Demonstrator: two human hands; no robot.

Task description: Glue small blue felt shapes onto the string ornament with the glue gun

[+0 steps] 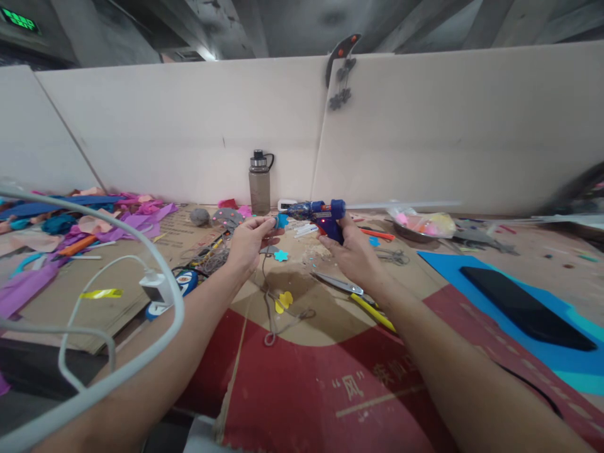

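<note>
My right hand [352,248] is closed around the grip of a blue hot glue gun [314,211], which points left. Between the fingers of my left hand [252,242] is a small blue flower cutout [282,221], right by the gun's nozzle. Whether the nozzle touches it I cannot tell. Just below lies a turquoise flower cutout [280,256] on the cardboard. Nearer to me are a yellow cutout [284,302] and a loop of grey cord [270,338]. Scissors [337,282] and a yellow-handled tool [372,313] lie beneath my right wrist.
A white cable [177,296] arches across the left foreground near a charger plug [156,288]. A water bottle [259,184] stands by the white partition [179,126]. Coloured scraps [94,220] pile up at left. Right are a black phone [523,307] on blue sheets and a bowl [415,233].
</note>
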